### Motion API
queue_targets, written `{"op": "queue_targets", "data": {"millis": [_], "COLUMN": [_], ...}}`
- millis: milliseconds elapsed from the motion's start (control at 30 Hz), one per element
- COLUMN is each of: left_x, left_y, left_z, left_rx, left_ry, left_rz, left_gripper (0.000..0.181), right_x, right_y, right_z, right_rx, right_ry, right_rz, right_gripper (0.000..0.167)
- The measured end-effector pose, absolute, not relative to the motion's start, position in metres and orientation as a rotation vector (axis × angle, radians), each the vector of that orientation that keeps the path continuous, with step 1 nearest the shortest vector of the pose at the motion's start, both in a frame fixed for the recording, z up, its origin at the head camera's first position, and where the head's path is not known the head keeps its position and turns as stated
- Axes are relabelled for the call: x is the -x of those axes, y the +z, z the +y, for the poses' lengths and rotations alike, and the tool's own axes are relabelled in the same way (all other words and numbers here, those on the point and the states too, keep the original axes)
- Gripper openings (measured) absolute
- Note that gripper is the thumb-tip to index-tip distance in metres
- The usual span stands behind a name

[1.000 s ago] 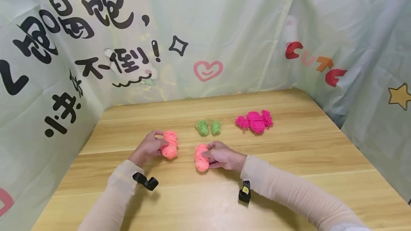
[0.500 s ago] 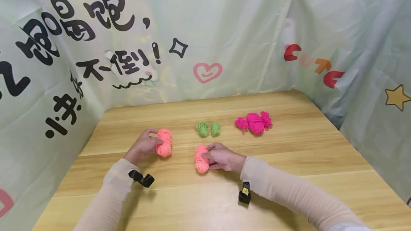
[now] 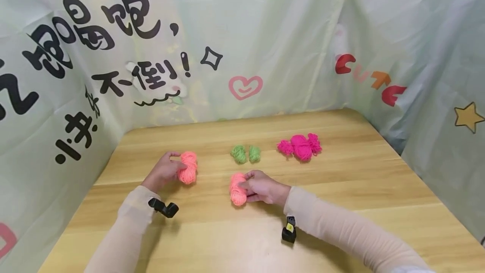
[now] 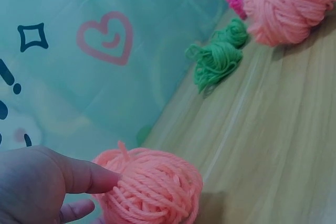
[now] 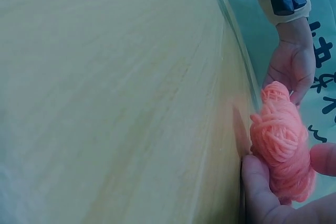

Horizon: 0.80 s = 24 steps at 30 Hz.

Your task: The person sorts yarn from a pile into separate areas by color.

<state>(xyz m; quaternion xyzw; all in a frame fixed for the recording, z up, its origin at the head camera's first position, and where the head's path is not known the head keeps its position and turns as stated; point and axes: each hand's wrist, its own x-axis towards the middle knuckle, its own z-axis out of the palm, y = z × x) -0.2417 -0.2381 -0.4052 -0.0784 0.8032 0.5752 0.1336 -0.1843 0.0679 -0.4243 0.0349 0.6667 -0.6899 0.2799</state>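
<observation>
My left hand [image 3: 162,172] pinches a coral-pink ball of yarn [image 3: 188,167] from its left side, at the left of the table. In the left wrist view the thumb lies against that yarn [image 4: 157,187]. A second coral-pink ball of yarn [image 3: 238,189], nearer the middle, is gripped from the right by my right hand [image 3: 264,186]. The right wrist view shows thumb and fingers on opposite sides of this yarn [image 5: 283,145]. Behind it sit two small green yarn bundles [image 3: 238,154], side by side. Magenta yarn bundles [image 3: 302,146] lie touching in a row farther right.
A wood-grain table [image 3: 212,239] carries all the yarn. Printed curtains [image 3: 288,45] hang along its back and sides. Each sleeved wrist wears a small black camera mount [image 3: 163,208].
My left hand has moved left with its coral-pink yarn, widening the space between the two coral balls. The right hand keeps its hold in nearly the same place. The head view has shifted slightly.
</observation>
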Motion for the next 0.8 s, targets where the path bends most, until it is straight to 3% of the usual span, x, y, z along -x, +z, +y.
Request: {"op": "queue_targets", "data": {"millis": [800], "left_x": [0.257], "left_y": [-0.404], "left_z": [-0.253], "left_rx": [0.328], "left_ry": [1.658], "left_rz": [2.367], "left_gripper": [0.051], "right_x": [0.186], "right_y": [-0.424], "right_z": [0.069], "right_rx": [-0.104], "right_ry": [-1.843], "right_rz": [1.801], "right_gripper": [0.036]}}
